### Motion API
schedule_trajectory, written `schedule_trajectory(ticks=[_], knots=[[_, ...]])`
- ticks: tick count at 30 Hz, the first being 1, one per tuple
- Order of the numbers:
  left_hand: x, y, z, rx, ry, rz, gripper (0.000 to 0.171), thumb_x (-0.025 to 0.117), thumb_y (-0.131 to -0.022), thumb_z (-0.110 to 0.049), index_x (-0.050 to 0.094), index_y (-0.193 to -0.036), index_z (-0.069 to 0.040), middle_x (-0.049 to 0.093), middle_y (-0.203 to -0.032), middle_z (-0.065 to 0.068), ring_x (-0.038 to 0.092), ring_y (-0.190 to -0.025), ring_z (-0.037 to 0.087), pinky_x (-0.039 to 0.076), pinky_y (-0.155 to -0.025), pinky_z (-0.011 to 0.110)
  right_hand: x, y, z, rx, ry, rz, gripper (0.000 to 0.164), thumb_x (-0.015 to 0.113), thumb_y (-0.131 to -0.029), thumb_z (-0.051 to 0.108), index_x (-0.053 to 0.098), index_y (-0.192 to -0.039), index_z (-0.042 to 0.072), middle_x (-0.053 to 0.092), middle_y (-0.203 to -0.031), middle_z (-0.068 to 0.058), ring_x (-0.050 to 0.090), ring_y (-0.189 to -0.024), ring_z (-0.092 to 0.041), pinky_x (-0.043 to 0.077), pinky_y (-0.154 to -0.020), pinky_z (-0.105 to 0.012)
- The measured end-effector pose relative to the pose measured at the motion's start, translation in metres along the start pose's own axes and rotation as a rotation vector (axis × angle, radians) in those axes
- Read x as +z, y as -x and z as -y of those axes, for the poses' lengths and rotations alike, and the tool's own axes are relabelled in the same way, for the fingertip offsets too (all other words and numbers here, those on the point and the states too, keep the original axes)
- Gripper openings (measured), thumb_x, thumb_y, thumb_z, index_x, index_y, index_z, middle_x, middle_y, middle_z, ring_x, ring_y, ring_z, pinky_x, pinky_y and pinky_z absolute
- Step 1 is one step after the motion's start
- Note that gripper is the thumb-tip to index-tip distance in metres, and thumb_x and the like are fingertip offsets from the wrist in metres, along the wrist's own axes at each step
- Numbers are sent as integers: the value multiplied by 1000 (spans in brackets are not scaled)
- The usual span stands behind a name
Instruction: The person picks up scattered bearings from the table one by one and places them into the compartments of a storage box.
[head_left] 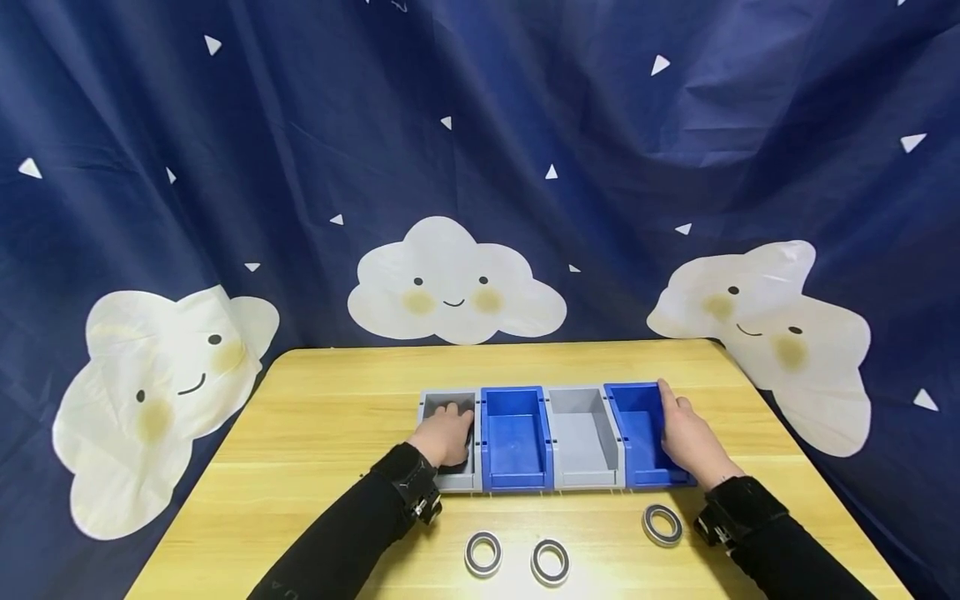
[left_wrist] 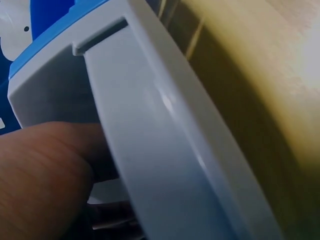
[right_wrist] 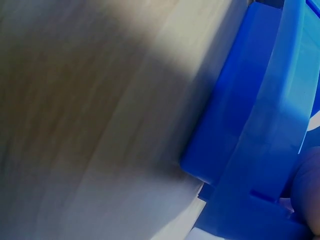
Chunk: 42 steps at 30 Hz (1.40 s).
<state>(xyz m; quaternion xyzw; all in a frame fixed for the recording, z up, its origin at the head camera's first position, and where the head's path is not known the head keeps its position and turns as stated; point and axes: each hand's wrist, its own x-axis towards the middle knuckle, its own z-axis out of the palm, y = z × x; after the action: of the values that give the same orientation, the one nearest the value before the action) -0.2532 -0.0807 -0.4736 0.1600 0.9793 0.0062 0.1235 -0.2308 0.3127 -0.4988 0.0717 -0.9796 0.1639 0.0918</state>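
My left hand (head_left: 444, 437) reaches down into the grey bin (head_left: 459, 482) at the left end of a joined row. In the left wrist view its thumb (left_wrist: 45, 165) and fingers sit behind the bin's front lip (left_wrist: 165, 120). The fingertips are hidden, so what they hold does not show. My right hand (head_left: 690, 437) grips the right side wall of the blue bin (head_left: 647, 477) at the row's other end. Part of that hand shows just behind the blue front lip (right_wrist: 260, 125) in the right wrist view.
Between those bins stand another blue bin (head_left: 516, 482) and a grey bin (head_left: 588, 479). Two ring bearings (head_left: 483, 572) lie on the wooden table (head_left: 337, 417) in front of the row. A third bearing (head_left: 649, 527) lies near the right wrist. A dark blue curtain (head_left: 465, 175) hangs behind.
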Motion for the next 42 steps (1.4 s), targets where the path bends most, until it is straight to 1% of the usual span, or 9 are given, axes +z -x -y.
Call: schedule_trajectory(ticks=[5, 13, 17, 21, 25, 29, 33, 38, 42], knots=[[-2, 3, 1, 8, -5, -4, 57, 71, -91, -24, 51, -142, -9, 51, -135, 19, 50, -123, 34, 48, -99, 47, 1, 0, 2, 10, -5, -5, 74, 57, -82, -12, 22, -148, -15, 48, -108, -43, 57, -63, -33, 51, -57, -50], [-5, 1, 3, 14, 29, -13, 58, 74, -89, -26, 53, -140, -7, 53, -133, 20, 51, -123, 35, 47, -101, 47, 4, 0, 2, 12, -2, -15, 74, 57, -82, -12, 23, -148, -15, 49, -109, -42, 58, -65, -34, 52, -60, -52], [-9, 3, 3, 20, 40, -23, 58, 74, -89, -25, 53, -140, -6, 53, -132, 20, 51, -121, 35, 47, -101, 47, 2, 0, 3, 4, -8, -11, 75, 58, -82, -13, 22, -147, -15, 49, -108, -42, 58, -65, -35, 52, -60, -52], [-14, 8, 3, 21, 29, -27, 54, 72, -91, -25, 54, -139, -7, 52, -132, 20, 51, -119, 34, 48, -100, 46, 0, 0, 5, 10, -12, -1, 74, 58, -82, -13, 22, -147, -15, 48, -108, -43, 58, -65, -34, 52, -60, -52], [-20, 15, 2, 18, 29, -40, 50, 70, -93, -26, 55, -138, -9, 51, -135, 20, 50, -121, 34, 48, -99, 46, -1, -1, 6, 15, -14, 12, 76, 58, -82, -13, 21, -148, -15, 48, -109, -43, 58, -64, -34, 52, -60, -51], [-25, 23, 1, 23, 37, -56, 49, 70, -94, -27, 55, -138, -11, 50, -137, 20, 50, -124, 36, 48, -99, 47, 0, -2, 4, 18, -16, 18, 77, 59, -82, -13, 20, -148, -15, 48, -110, -43, 58, -65, -34, 52, -61, -52], [-28, 32, -1, 49, 34, -82, 49, 71, -93, -28, 56, -136, -10, 53, -131, 20, 53, -120, 35, 49, -98, 47, 0, -1, 3, 20, -11, 10, 75, 57, -83, -12, 21, -148, -15, 48, -111, -43, 59, -66, -36, 53, -62, -54], [-28, 45, -2, 85, 53, -118, 50, 71, -93, -28, 57, -136, -7, 56, -123, 20, 55, -112, 34, 50, -96, 47, -1, 0, 3, 19, -14, 11, 74, 57, -84, -12, 21, -149, -14, 48, -112, -44, 59, -66, -36, 53, -61, -53], [-28, 56, -2, 135, 49, -160, 50, 72, -92, -26, 57, -134, -4, 57, -119, 19, 56, -109, 32, 49, -97, 46, 0, 0, 3, 12, -14, 3, 74, 57, -84, -12, 21, -148, -15, 48, -111, -44, 59, -66, -36, 52, -60, -52]])
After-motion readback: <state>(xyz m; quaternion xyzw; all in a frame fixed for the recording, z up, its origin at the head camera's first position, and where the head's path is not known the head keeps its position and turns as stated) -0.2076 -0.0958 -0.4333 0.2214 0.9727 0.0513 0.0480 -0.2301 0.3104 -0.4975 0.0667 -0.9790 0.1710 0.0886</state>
